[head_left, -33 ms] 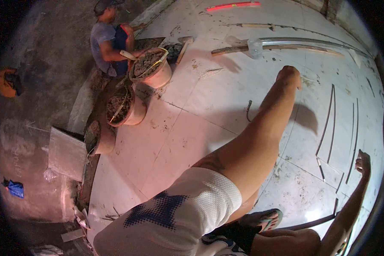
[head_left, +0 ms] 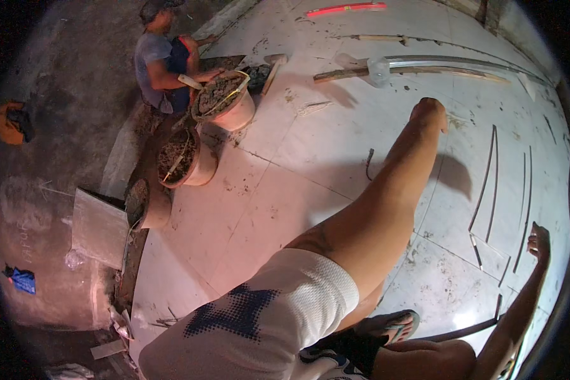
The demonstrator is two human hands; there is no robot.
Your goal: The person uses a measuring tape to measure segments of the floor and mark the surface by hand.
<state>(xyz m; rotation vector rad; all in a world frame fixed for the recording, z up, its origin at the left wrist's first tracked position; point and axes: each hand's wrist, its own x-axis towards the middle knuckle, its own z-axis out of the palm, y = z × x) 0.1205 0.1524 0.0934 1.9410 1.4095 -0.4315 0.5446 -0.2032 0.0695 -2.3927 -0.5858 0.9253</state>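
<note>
My left arm reaches across pale floor tiles (head_left: 234, 215), its hand (head_left: 429, 115) bent down above them. The back of that hand faces up and hides most of the fingers; a curved dark hook-like piece (head_left: 368, 164) lies beside the forearm. On the right, my right hand (head_left: 539, 242) has its fingers curled in, with nothing visible in them. Nearest to it are thin dark strips (head_left: 524, 209) lying on the tiles. A black-and-white pen-like stick (head_left: 475, 251) lies to its left.
Several buckets of mortar (head_left: 229, 115) line the left tile edge, where a person (head_left: 155, 60) sits. A loose tile (head_left: 99, 228) leans there. Farther off lie a hammer (head_left: 273, 73), a clear plastic container (head_left: 379, 71), long metal and wooden bars (head_left: 449, 63) and a red level (head_left: 346, 8).
</note>
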